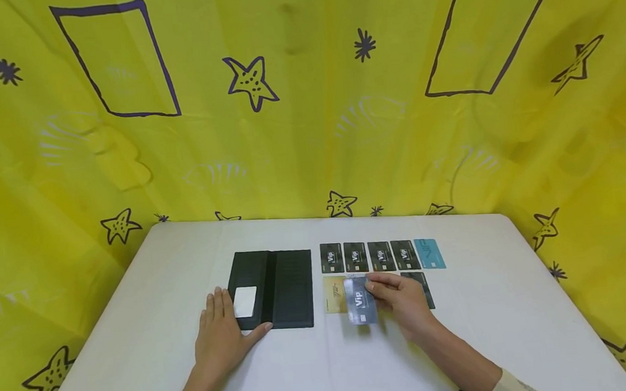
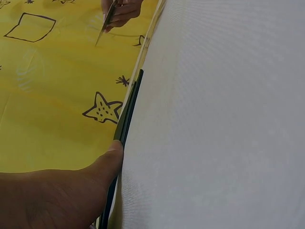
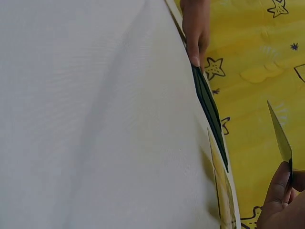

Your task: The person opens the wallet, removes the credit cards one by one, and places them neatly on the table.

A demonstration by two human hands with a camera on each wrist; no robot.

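A black bifold card wallet (image 1: 293, 291) lies spread flat on the white table, a white card (image 1: 245, 302) showing on its left half. My left hand (image 1: 220, 337) rests on the wallet's lower left, fingers straight along the left edge and thumb at the bottom edge. Between thumb and fingers, my right hand (image 1: 406, 304) pinches a silver-grey Vip card (image 1: 358, 302) by its upper right corner. In the right wrist view this card (image 3: 279, 131) is raised off the table. It hangs in front of a gold card (image 1: 333, 294). A dark card (image 1: 426, 291) is partly hidden behind the right hand.
Right of the wallet, several black Vip cards (image 1: 355, 257) form a row with a blue card (image 1: 430, 253) at its right end. A yellow curtain (image 1: 309, 146) with star drawings hangs behind the white table (image 1: 107, 337).
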